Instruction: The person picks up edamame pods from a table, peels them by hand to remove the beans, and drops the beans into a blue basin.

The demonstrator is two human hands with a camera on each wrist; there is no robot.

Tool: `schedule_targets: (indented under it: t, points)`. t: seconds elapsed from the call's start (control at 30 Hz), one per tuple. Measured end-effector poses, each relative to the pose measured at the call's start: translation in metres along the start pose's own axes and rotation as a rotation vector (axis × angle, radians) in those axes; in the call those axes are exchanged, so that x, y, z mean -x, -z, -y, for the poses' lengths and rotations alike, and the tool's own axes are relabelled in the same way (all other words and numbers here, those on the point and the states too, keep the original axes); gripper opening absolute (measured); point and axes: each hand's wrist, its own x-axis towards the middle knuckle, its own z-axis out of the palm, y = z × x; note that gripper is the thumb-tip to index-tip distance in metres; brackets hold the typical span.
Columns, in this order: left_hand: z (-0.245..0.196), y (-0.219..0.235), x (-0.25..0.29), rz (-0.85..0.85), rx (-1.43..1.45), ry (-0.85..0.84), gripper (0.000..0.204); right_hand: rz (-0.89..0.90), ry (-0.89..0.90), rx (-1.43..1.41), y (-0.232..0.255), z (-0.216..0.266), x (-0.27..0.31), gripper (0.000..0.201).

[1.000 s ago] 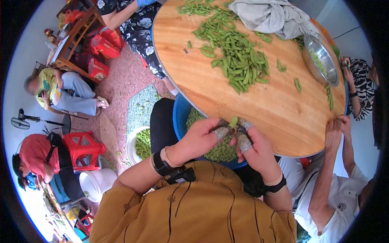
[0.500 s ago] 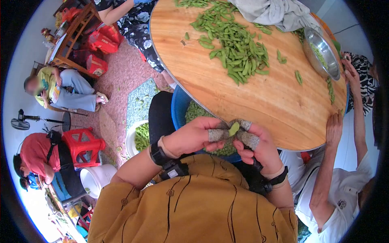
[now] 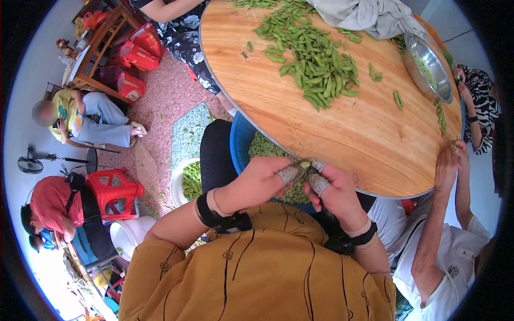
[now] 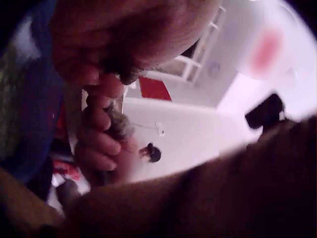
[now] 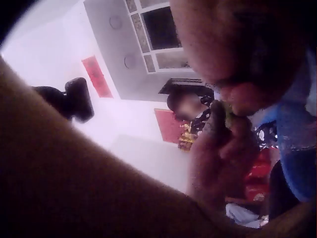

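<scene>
In the head view both hands meet over the blue basket [image 3: 241, 140] of shelled green beans [image 3: 263, 146], close to the table's near edge. A green pod [image 3: 305, 165] is pinched between the wrapped fingertips of the left hand [image 3: 261, 181] and the right hand [image 3: 339, 193]. Grey wrappings cover the thumbs and some fingers. The right wrist view shows a bit of green [image 5: 229, 115] between the two hands' fingers. In the dark left wrist view, the left hand [image 4: 129, 34] has its fingers curled, and the pod cannot be made out.
On the round wooden table [image 3: 257, 96] lie a heap of pods [image 3: 321, 69], a grey cloth [image 3: 364, 18] and a metal bowl [image 3: 428, 67]. A white bucket [image 3: 176, 184] stands left of the basket. Other people sit around, one resting hands on the table's right edge.
The hands stay together over the basket while their fingers shift around the pod, which shows less now than half a second ago. The hands of the person at the right have come together.
</scene>
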Motion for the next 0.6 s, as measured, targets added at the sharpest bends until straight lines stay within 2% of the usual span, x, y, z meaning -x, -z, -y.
schedule_targets:
  t: [0.03,0.1,0.13,0.2,0.23,0.3,0.33,0.4,0.43,0.53,0.57,0.6]
  points:
    - [0.000,0.002,0.002,0.001,0.001,0.003,0.022,0.000,-0.002,-0.002,0.000,-0.001,0.002,0.013]
    - [-0.001,0.009,0.003,0.159,0.838,0.282,0.018,0.054,-0.045,-0.050,0.000,0.001,0.005,0.012]
    - [0.001,0.008,0.003,0.161,0.838,0.283,0.018,0.053,-0.045,-0.051,0.002,0.002,0.005,0.012]
    - [0.008,0.005,0.003,0.126,0.564,0.198,0.017,-0.004,-0.034,0.151,0.007,0.006,0.003,0.012]
    - [0.009,0.004,0.004,0.127,0.566,0.198,0.017,-0.004,-0.036,0.152,0.007,0.001,0.000,0.012]
    - [0.008,0.002,0.005,0.116,0.192,0.102,0.013,-0.263,0.616,0.672,0.003,-0.013,-0.009,0.020]
    - [0.006,0.002,0.007,0.116,0.193,0.102,0.013,-0.262,0.616,0.673,0.002,-0.009,-0.009,0.020]
    - [0.001,0.001,0.011,0.123,-0.148,-0.062,0.007,-0.170,0.474,0.986,-0.002,0.005,-0.008,0.023]
    - [0.012,0.002,0.010,0.047,-0.489,-0.328,0.010,-0.178,0.478,0.988,-0.005,0.003,-0.009,0.023]
    - [0.016,0.007,0.018,0.145,-0.674,-0.323,0.013,-0.132,0.474,1.125,-0.014,-0.015,-0.012,0.021]
    - [0.022,0.011,0.019,0.153,-0.556,-0.332,0.008,-0.124,0.482,1.065,-0.016,-0.019,-0.014,0.021]
    - [0.020,0.017,0.023,0.160,-0.561,-0.340,0.008,-0.113,0.489,1.005,-0.016,-0.020,-0.015,0.023]
